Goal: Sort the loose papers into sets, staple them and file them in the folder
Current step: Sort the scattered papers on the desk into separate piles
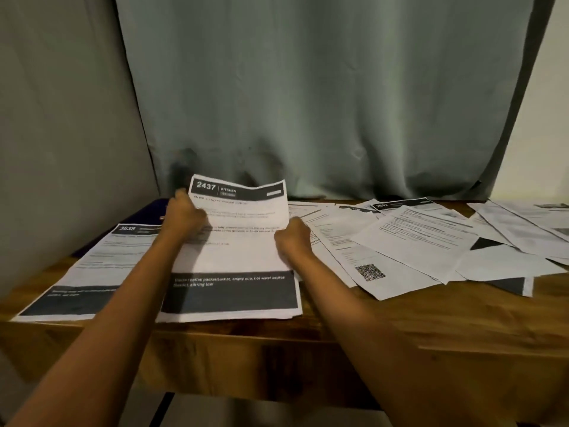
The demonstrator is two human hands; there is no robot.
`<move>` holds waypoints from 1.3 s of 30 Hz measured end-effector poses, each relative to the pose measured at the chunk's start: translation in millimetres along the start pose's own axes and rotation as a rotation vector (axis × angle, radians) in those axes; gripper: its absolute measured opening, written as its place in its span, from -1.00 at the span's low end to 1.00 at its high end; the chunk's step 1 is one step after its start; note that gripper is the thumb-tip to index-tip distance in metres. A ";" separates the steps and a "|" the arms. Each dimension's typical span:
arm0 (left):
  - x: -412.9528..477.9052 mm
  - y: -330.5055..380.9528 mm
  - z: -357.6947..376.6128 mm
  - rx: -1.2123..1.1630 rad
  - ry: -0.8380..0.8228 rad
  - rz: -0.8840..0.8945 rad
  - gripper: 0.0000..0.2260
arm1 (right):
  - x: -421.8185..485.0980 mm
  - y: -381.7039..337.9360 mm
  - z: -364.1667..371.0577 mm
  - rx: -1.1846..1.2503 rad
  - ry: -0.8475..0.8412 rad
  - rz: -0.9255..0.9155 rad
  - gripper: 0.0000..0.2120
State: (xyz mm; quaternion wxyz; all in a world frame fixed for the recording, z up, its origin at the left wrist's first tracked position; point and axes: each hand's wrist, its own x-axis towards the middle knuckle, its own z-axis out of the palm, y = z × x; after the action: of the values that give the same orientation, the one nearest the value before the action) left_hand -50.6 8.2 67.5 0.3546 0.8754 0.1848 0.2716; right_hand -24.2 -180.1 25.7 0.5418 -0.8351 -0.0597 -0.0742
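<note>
White printed sheets with dark header and footer bands cover most of the wooden tabletop (400, 322), whose grain runs in warm brown streaks and whose front edge is thick and square. We have both hands on the sheet headed 2437 (237, 241): our left hand (184, 218) grips its upper left edge with the fingers curled around the paper, and our right hand (292, 238) pinches its right edge. The top of that sheet lifts and curls off the pile beneath it, while its lower part, with a broad dark band carrying pale text, lies flat on the small stack (231, 315) near the front edge of the tabletop. We see the thin edges of several pages showing under it.

Just left of it lies the sheet headed 3638 (92, 266), flat, with the same dark band at its foot. Behind that one, at the far left corner, a dark blue flat shape (151, 211) pokes out; we cannot tell whether it is the folder.

To the right, the loose papers (431, 241) fan out in overlapping layers, skewed at many angles, some showing black corners, one with a square pixel code (369, 272) printed on it. They reach the right edge of the view.

Behind the tabletop hangs a grey-green curtain (308, 103) in soft vertical folds, its hem touching the back of the tabletop, with pale wall (61, 118) on either side.
</note>
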 end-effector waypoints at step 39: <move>-149.3 32.7 142.7 0.488 -0.628 0.495 -0.41 | -93.3 100.5 -158.6 -0.897 -0.271 -0.137 -0.51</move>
State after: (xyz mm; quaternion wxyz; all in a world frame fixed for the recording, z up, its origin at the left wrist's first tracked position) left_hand -76.8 -165.4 -46.1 0.1019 0.9908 -0.0874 0.0185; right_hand -107.2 -367.6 -18.2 0.1086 -0.9830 -0.1470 -0.0186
